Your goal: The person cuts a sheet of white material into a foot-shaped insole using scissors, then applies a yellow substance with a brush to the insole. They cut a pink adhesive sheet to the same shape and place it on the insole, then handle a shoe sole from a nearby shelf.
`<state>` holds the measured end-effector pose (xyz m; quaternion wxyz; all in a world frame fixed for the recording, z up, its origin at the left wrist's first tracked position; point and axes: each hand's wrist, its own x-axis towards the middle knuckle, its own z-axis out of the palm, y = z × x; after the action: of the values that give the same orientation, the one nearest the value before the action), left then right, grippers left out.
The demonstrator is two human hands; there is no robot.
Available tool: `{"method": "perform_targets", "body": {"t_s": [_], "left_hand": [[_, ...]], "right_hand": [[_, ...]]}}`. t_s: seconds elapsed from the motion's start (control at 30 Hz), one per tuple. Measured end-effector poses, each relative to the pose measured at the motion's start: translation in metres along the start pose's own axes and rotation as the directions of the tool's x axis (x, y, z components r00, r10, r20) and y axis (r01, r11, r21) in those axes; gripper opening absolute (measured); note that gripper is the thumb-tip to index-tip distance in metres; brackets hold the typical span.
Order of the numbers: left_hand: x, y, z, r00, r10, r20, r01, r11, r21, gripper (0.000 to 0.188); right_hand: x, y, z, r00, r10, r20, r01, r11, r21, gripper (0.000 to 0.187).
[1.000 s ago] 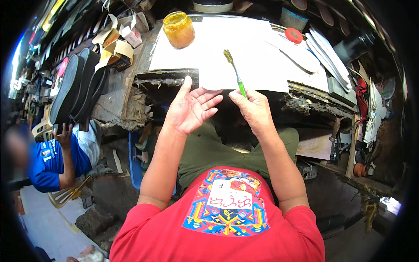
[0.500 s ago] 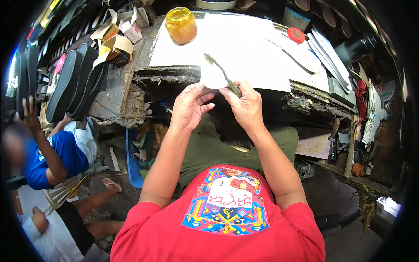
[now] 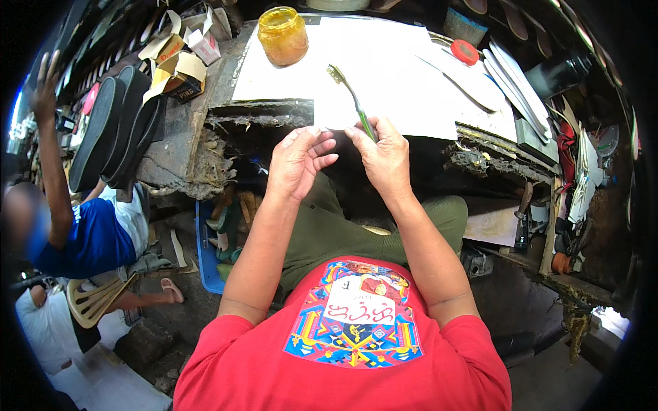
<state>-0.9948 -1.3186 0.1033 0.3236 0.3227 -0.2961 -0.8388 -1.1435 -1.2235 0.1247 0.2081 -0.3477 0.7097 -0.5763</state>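
A toothbrush with a green handle [image 3: 363, 118] sits in my right hand [image 3: 385, 159], which is closed round its lower end. Its worn bristle head points up and away, over the white sheet [image 3: 404, 75] on the bench. Across from it, my left hand [image 3: 299, 163] has its thumb and forefinger together at the sheet's near left corner, the other fingers loosely curled. A thin dark edge shows between the two hands; what the left fingertips pinch is hard to make out. An uncapped glass jar [image 3: 283, 42] with amber-yellow contents and smeared walls stands on the sheet at the far left.
Black soles [image 3: 103, 133] and opened small boxes [image 3: 179, 75] lie on the bench's left. At right are a red lid [image 3: 465, 53], white sole-shaped pieces [image 3: 517, 89] and a dark bottle [image 3: 558, 74]. A blue crate [image 3: 209, 250] is below. Another person in blue [image 3: 96, 229] sits at left.
The toothbrush has tilted more upright, its bristles now facing up and left. My hands have barely shifted. The person at left has raised an arm higher.
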Motion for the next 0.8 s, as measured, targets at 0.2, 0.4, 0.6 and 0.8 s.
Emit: {"method": "perform_targets", "body": {"t_s": [0.2,0.4,0.6,0.8], "left_hand": [[-0.001,0.001,0.002,1.000,-0.001,0.007,0.001,1.000,0.004,0.022],[-0.001,0.000,0.002,1.000,-0.009,-0.009,0.009,1.000,0.001,0.024],[0.002,0.005,0.007,0.999,-0.017,-0.047,0.018,1.000,0.026,0.042],[0.021,0.016,0.019,0.998,0.040,-0.049,-0.024,0.955,0.297,0.038]], "right_hand": [[0.001,0.002,-0.002,0.999,0.046,0.016,-0.046,0.999,0.012,0.022],[0.004,0.004,0.000,1.000,0.006,-0.007,-0.006,1.000,0.025,0.025],[0.000,0.001,-0.009,0.999,0.035,0.015,-0.035,0.999,0.030,0.027],[-0.018,0.013,-0.046,0.990,0.133,0.043,-0.134,0.991,0.008,0.033]]}}
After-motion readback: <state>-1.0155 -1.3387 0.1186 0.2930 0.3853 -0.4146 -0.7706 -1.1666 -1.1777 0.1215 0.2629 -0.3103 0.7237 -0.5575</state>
